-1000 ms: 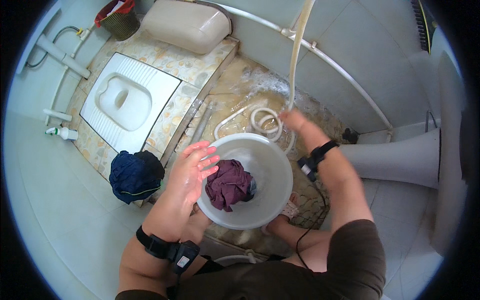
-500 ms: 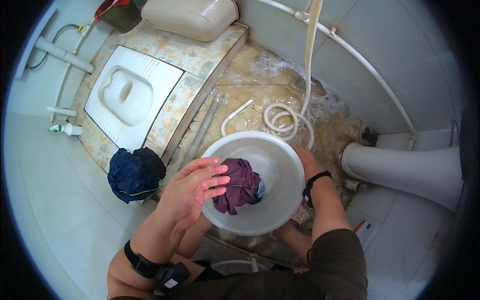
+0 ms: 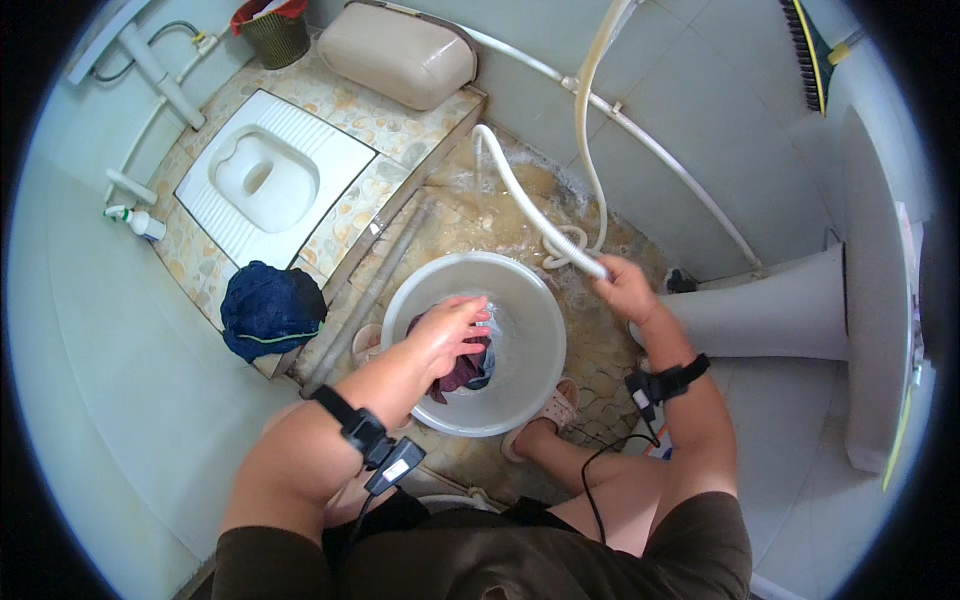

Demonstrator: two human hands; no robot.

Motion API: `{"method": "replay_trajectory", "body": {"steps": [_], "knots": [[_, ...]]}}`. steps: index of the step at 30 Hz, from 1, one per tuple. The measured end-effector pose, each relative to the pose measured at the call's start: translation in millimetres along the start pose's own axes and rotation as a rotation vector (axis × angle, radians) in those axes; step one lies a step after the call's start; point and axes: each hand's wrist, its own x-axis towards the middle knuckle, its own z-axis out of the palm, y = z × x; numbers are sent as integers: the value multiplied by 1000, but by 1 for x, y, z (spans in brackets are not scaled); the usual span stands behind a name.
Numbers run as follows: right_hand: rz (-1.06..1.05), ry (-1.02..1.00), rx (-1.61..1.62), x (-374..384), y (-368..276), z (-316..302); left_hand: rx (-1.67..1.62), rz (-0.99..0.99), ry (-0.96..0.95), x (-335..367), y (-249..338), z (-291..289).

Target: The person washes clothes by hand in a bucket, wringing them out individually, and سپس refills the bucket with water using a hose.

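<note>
My right hand (image 3: 628,289), right of the basin, is closed round a white hose (image 3: 525,208). The hose arches away from my fist, and its free end points down over the wet floor, with what looks like water running from it. A white plastic basin (image 3: 545,345) stands before me on the floor. In it lie a bunched maroon cloth (image 3: 462,374) and a light blue cloth (image 3: 486,362) beside it. My left hand (image 3: 452,335) is over the cloths with its fingers stretched out, covering part of them; whether it touches them is hard to tell.
Soapy water (image 3: 530,180) lies on the floor beyond the basin. A squat toilet (image 3: 262,180) is set in a raised tiled step at left, with dark blue clothing (image 3: 272,310) at its near corner. To the right stands a white sink pedestal (image 3: 750,318). Another pale hose (image 3: 592,130) hangs by the wall.
My right hand has left the basin's rim and taken hold of the white hose, lifting its end off the floor. My left hand has moved right and over the cloths.
</note>
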Motion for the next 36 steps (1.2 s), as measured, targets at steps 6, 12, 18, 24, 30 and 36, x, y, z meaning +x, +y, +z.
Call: {"method": "replay_trajectory", "body": {"steps": [6, 12, 18, 24, 30, 36], "knots": [[-20, -223, -144, -85, -26, 26, -203, 50, -11, 16, -24, 33], [96, -508, -379, -130, -32, 56, -314, 132, 55, 21, -37, 35], [405, -272, 353, -111, -21, 55, 84, 115, -122, -26, -68, 61], [491, -6, 958, -76, -83, 53, 467, 173, -305, -23, -127, 58], [354, 190, 448, -93, -72, 55, 1208, 576, -345, -13, -129, 32], [254, 189, 67, -114, -53, 54, 1981, -149, -322, 14, -109, -23]]}}
